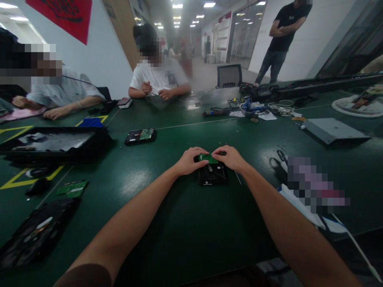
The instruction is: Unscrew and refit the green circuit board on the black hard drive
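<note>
A black hard drive [213,176] lies on the green table in front of me. Over its far end is a green circuit board [208,158], with both hands at its sides. My left hand [192,160] pinches the board's left edge between thumb and fingers. On the other side, the fingers of my right hand [229,158] are closed at the board's right part. Whether the board is fully off the drive, I cannot tell. Beside my right wrist lies a thin metal rod-like tool [238,177]. Several tiny bits [223,143] lie just beyond the hands.
Another hard drive [140,136] lies to the left, beyond it a black tray-like casing [56,139]. At near left are a loose green board [72,188] and a black device part [38,231]. On the right are a grey metal box [335,129] and cables [254,105]. Two people sit opposite; another stands.
</note>
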### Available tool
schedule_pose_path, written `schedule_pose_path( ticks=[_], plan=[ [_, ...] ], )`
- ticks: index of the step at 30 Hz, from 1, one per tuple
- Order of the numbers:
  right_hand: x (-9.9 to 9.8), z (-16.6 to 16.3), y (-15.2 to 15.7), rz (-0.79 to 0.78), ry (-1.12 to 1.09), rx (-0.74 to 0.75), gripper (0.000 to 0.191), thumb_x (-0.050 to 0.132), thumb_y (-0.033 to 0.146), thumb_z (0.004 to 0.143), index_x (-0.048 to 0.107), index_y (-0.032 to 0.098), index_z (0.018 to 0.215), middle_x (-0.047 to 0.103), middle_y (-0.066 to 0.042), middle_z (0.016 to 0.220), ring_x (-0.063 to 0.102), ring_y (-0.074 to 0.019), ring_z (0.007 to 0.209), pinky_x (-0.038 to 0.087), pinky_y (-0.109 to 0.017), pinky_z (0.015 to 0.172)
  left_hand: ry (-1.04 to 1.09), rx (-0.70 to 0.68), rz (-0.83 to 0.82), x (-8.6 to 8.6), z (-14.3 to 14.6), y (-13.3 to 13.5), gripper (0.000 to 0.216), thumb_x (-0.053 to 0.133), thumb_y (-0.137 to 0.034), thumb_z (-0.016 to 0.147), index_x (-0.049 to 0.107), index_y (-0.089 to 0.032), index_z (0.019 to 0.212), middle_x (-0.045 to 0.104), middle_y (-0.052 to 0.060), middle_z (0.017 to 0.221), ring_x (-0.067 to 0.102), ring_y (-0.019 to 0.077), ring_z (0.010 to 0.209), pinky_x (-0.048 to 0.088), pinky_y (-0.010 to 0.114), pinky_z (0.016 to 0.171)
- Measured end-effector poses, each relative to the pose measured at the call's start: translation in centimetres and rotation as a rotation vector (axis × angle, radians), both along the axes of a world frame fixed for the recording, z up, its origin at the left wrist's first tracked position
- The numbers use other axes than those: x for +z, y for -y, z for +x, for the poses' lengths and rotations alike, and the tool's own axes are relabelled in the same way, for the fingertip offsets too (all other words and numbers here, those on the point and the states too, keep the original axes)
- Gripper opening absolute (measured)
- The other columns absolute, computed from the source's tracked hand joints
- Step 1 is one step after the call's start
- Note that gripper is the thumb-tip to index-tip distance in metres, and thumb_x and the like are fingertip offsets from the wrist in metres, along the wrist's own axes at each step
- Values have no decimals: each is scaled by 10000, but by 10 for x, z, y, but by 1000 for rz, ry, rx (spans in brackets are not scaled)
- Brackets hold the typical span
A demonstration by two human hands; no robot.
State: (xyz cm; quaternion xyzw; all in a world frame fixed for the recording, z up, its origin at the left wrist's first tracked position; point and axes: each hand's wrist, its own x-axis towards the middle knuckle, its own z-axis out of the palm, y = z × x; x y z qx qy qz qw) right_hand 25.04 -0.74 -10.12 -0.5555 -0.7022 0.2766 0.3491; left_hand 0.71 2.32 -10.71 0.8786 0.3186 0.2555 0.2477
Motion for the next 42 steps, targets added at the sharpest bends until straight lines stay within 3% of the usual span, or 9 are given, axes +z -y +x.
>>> schedule_pose_path(
  ticks=[22,27,33,42],
  plan=[
    [-2,-2,-2,-28,-32,-11,68,764,304,800,792,245,821,760,-30,895,652,-214,869,460,-355,802,29,-39,26,-2,1,-2,388,667,-449,933,683,-310,1295,682,51,1315,593,252,1267,425,489,1121],
    [-8,-1,-3,-77,-117,-56,142,724,346,836,787,229,887,749,-23,889,648,-200,866,468,-321,776,14,-28,20,-3,0,-2,387,669,-480,930,700,-319,1280,669,57,1333,590,253,1267,425,488,1122],
    [-14,2,-5,-66,-89,-180,293,734,330,839,754,210,1106,735,-54,1046,645,-188,869,485,-320,781,24,-37,16,0,0,-1,397,681,-449,925,685,-310,1297,676,56,1321,591,253,1267,422,484,1126],
    [-12,6,-8,-1,92,-43,151,726,281,879,783,219,1005,756,-55,1042,666,-217,993,479,-360,897,45,-56,9,-2,1,-2,382,711,-419,910,699,-267,1260,684,73,1311,585,252,1276,410,489,1132]
  ],
)
